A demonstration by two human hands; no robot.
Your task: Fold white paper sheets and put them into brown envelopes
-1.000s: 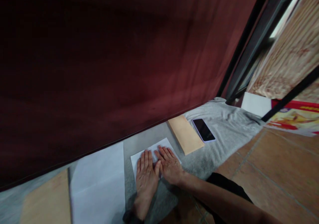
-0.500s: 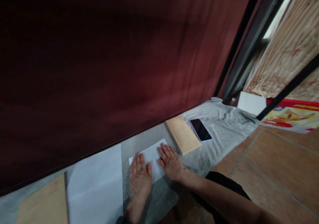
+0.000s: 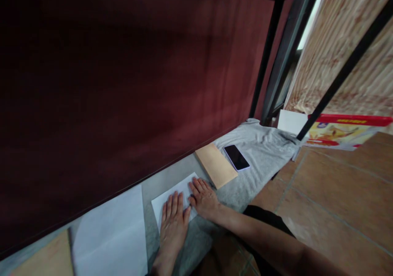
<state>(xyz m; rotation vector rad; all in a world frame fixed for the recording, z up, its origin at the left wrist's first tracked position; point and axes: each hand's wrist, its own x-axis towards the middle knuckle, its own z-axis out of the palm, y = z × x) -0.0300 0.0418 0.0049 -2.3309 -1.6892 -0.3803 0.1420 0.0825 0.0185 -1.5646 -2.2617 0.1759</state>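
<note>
Both my hands lie flat, fingers stretched out, on a folded white sheet of paper (image 3: 172,192) on a grey cloth (image 3: 260,153) spread over the floor. My left hand (image 3: 173,222) covers the sheet's near left part. My right hand (image 3: 204,198) presses its right edge. Neither hand holds anything. Just right of the sheet lies a tan envelope (image 3: 215,164), and beyond it a black phone (image 3: 236,157) rests face up.
A larger white sheet (image 3: 110,237) and another tan envelope (image 3: 46,259) lie to the left. A dark red panel (image 3: 123,83) overhangs the cloth. At the right are brown floor tiles (image 3: 337,194), black metal bars (image 3: 344,69) and a colourful box (image 3: 344,132).
My hands drew slightly apart on the sheet, then settled close together again. The view has swung, so everything sits a little further left and lower in the picture.
</note>
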